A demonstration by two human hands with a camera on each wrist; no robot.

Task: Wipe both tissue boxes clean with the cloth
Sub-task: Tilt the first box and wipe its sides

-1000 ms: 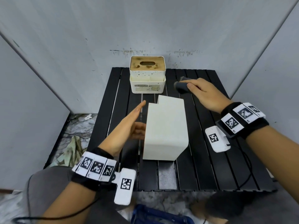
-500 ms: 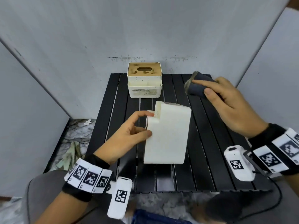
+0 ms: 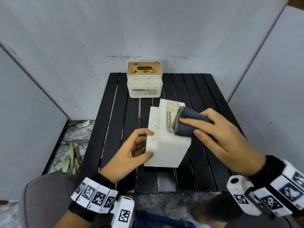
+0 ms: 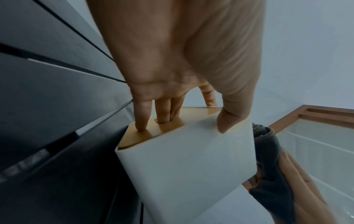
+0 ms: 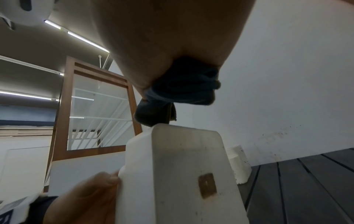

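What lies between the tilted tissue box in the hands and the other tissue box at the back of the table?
Nothing: in the head view only bare black table slats separate the held tissue box from the far tissue box.

1. The near tissue box, gripped by the left hand, looks like matt white plastic, smooth, with brown specks on the face beside that hand's fingertips.
2. Its lid, under the left fingers, looks like warm brown wood, smooth.
3. The cloth, bunched in the right hand, is soft dark blue-grey fabric with an olive hem, matt.
4. The far tissue box is the same speckled white plastic with a blotchy wood-look top.
5. The table is black slats, slightly sheened.
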